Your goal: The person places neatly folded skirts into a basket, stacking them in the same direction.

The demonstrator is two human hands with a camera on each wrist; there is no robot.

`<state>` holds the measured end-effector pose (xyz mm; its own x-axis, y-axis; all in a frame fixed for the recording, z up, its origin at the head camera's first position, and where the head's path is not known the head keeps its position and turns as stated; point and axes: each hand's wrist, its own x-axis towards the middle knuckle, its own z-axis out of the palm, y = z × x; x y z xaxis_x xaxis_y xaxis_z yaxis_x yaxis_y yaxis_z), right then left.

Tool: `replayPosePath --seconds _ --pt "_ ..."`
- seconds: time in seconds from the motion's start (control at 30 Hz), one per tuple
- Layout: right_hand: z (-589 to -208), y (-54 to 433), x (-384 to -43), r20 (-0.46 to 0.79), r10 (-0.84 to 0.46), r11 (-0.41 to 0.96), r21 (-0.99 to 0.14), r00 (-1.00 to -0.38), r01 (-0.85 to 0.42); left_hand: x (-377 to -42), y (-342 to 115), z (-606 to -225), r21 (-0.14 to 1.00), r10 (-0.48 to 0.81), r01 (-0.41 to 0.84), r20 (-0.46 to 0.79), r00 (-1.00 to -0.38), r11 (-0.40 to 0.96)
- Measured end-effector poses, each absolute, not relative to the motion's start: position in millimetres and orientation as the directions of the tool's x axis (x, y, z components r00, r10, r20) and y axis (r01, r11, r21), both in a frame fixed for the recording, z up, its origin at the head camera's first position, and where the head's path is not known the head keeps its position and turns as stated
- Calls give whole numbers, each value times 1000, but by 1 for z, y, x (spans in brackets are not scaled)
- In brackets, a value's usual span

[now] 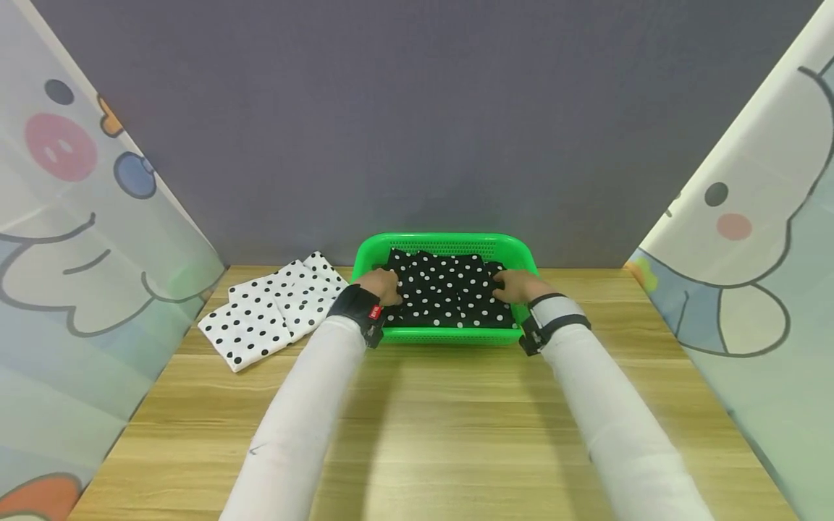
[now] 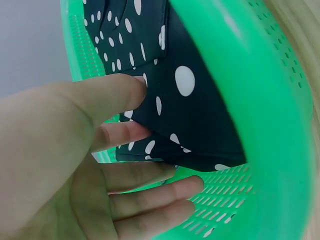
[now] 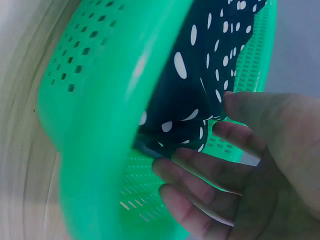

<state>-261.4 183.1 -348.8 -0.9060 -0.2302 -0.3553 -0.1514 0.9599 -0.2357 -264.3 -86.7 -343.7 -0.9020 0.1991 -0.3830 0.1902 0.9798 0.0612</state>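
Folded black cloth with white polka dots (image 1: 435,289) lies in overlapping layers inside a green plastic basket (image 1: 449,336). At the basket's left end, my left hand (image 1: 383,286) pinches the cloth's edge; in the left wrist view its thumb lies on top, the index finger is at the fold, and the other fingers extend below. My right hand (image 1: 516,286) is at the opposite end. In the right wrist view, its thumb and index finger pinch the cloth's edge (image 3: 200,117), while the other fingers spread beneath it inside the basket.
White cloth with black dots (image 1: 274,307) lies folded in overlapping pieces left of the basket. The basket stands on a wooden table (image 1: 449,434) near a grey back panel (image 1: 430,130). Cartoon-printed panels (image 1: 730,217) flank both sides.
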Motion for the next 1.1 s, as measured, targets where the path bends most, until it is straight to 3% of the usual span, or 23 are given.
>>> replayPosePath --seconds 0.47,0.77,0.9,1.1 --pt "-336 186 -227 -136 -273 943 -232 -952 -237 -236 -93 -328 29 303 307 -279 -911 951" --pt "-343 177 -197 135 -347 904 -213 -928 -370 -205 -99 -334 -32 433 433 -11 -901 901" --pt "-349 172 -182 275 -369 882 -199 -888 -428 -188 -103 -346 -77 490 484 156 -858 872" --pt "-369 165 -156 432 -398 853 -152 -809 -500 -167 -107 -367 -136 534 539 465 -706 831"
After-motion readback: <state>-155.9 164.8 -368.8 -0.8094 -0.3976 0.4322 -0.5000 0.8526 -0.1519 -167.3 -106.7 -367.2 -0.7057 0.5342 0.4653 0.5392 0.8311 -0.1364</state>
